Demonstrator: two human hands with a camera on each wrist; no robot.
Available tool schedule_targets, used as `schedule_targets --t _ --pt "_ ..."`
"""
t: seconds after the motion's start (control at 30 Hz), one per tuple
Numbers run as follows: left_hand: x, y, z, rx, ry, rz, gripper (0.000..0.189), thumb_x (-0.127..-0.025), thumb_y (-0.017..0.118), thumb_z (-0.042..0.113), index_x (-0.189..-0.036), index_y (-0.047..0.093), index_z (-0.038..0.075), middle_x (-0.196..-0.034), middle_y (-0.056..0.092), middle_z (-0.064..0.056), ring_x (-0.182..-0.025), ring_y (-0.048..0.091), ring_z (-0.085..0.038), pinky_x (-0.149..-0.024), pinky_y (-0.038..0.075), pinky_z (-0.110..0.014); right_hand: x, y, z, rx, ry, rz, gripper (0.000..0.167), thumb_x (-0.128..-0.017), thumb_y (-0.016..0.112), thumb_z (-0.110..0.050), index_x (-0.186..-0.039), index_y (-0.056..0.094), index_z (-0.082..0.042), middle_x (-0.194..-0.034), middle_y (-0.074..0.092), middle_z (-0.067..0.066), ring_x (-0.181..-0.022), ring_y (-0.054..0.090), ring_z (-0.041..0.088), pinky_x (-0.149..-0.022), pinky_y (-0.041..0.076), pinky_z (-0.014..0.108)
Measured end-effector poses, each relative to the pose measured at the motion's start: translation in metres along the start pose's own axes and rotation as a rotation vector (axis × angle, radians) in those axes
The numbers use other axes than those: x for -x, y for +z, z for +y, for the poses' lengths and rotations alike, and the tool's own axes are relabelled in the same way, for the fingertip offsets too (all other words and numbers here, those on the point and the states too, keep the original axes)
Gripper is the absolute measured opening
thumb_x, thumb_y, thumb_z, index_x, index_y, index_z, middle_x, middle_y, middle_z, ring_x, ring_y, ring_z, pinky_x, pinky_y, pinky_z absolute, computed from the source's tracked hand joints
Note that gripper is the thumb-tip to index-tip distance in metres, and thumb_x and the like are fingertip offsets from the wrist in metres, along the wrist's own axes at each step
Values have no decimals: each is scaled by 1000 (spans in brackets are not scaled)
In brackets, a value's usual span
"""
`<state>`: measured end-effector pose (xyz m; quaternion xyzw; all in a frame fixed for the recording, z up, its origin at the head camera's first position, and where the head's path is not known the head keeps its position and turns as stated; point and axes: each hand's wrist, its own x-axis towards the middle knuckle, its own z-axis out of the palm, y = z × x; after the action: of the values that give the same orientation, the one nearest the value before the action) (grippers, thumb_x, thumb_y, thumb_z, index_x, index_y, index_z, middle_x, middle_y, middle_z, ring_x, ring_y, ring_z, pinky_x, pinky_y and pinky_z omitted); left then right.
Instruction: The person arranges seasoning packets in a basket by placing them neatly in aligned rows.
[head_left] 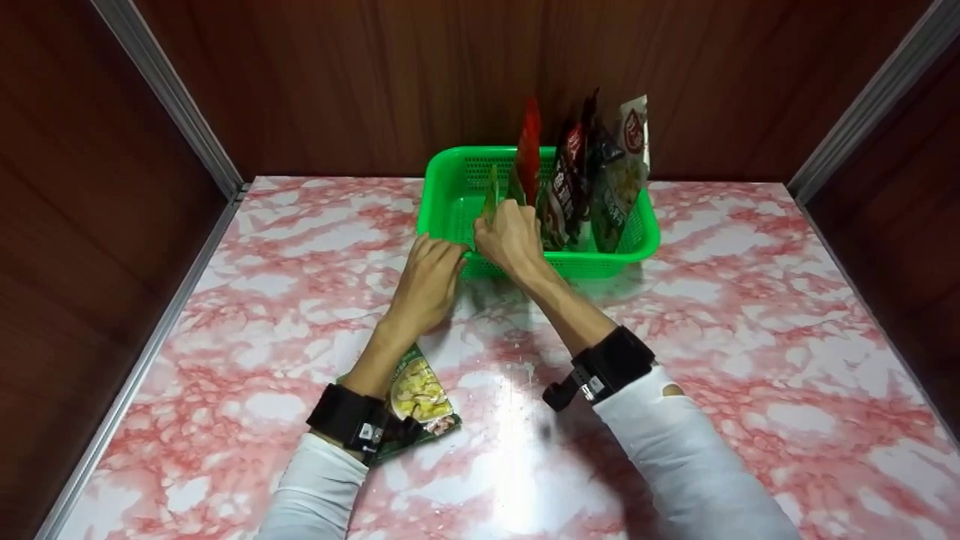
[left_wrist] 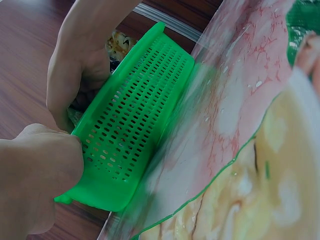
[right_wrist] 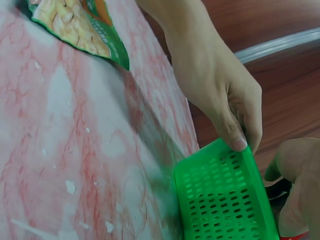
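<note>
A green plastic basket [head_left: 634,244] stands at the back of the table. My left hand [head_left: 431,281] grips the front rim near its left corner; the right wrist view shows the thumb over the rim. My right hand [head_left: 514,236] reaches over the front rim with curled fingers, pinching a thin green packet [head_left: 491,191] that stands edge-on; its lower part is hidden. Just right of it stands a red packet [head_left: 529,150], then dark brown packets [head_left: 562,195] and a partly clear packet [head_left: 626,169] with a red logo. Under my left forearm lies a flat green food packet [head_left: 420,390].
A brown wood-grain panel [head_left: 337,90] rises right behind the basket. Side panels with metal edge strips [head_left: 172,97] border the red-and-white marbled table [head_left: 750,337]. Black camera bands [head_left: 615,364] sit on both wrists.
</note>
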<state>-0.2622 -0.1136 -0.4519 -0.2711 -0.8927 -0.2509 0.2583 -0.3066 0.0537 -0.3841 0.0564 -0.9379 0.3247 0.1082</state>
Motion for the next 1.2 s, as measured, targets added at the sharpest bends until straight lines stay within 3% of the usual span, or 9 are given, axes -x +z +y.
schedule_targets --t 0.37,0.67,0.97,1.2 --pt "0 0 0 -25 4 19 21 -113 65 8 -127 76 -3 -119 80 -22 -123 71 -42 -131 42 -67 10 -10 10 77 -48 55 51 -110 61 -26 -63 40 -21 -59 35 -4 -55 49 22 -54 41 36" --pt "0 2 -1 -21 14 27 21 -113 65 6 -127 76 -4 -119 81 -22 -122 71 -44 -130 43 -68 9 -8 16 106 -120 158 47 -103 62 -8 -67 34 -21 -62 33 -2 -59 43 24 -54 38 37" --pt "-1 0 2 -15 5 13 22 -113 64 8 -128 76 -4 -120 81 -22 -124 71 -44 -130 42 -67 9 -8 17 113 -175 177 50 -102 62 -5 -65 33 -21 -62 26 -4 -58 40 23 -55 38 38" --pt "0 -1 2 -23 12 8 24 -115 62 10 -130 75 -3 -121 81 -22 -123 71 -44 -130 42 -68 10 -7 18 130 -169 161 50 -104 59 -7 -65 32 -21 -62 25 -5 -58 41 22 -56 41 38"
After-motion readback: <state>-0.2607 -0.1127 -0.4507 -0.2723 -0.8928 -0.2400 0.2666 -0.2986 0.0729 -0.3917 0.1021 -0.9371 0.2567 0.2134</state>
